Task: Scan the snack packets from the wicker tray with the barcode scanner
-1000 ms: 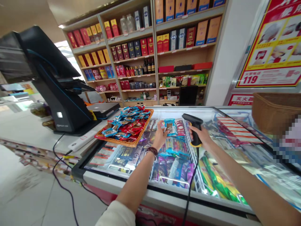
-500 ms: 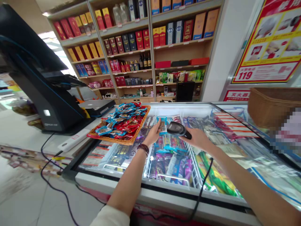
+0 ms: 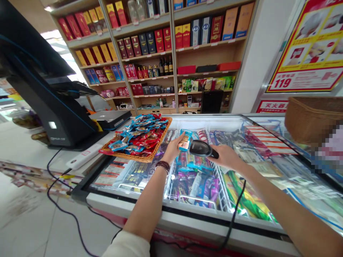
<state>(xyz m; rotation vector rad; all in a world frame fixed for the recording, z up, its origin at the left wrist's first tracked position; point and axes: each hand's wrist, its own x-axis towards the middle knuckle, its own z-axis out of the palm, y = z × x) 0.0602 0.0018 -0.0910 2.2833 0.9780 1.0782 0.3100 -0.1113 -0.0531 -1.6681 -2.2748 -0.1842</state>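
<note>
Nearest, a pale sleeve [image 3: 128, 244] covers part of the left forearm, and one black cable [image 3: 235, 210] hangs in front of the freezer [image 3: 115, 204]. Over the freezer, the left hand [image 3: 173, 150] keeps a narrow grip on one blue-edged packet [image 3: 185, 140], thumb across its face. The right hand [image 3: 226, 156] has its grip closed round the handle of one black scanner [image 3: 200, 148], whose head is just beside the packet; whether the two touch, I cannot tell. Nor can I tell whether the packet rests on the glass.

The step in hand looks like lining the scanner up with the packet. The next move seems to call for a steady packet, its printed face clear of the thumb and square to the scanner's head.

One beaded bracelet [image 3: 164, 165] circles the left wrist. To the left of the packet lies one woven tray [image 3: 150, 159], heaped with red and blue sachets [image 3: 142, 130], too overlapped to count. One brown basket [image 3: 302, 117] stands at the far right; one black terminal [image 3: 64, 125] stands on the table [image 3: 24, 146] at left. Beyond, the shelves [image 3: 219, 55] carry three flat boxes [image 3: 206, 68] in a row.
</note>
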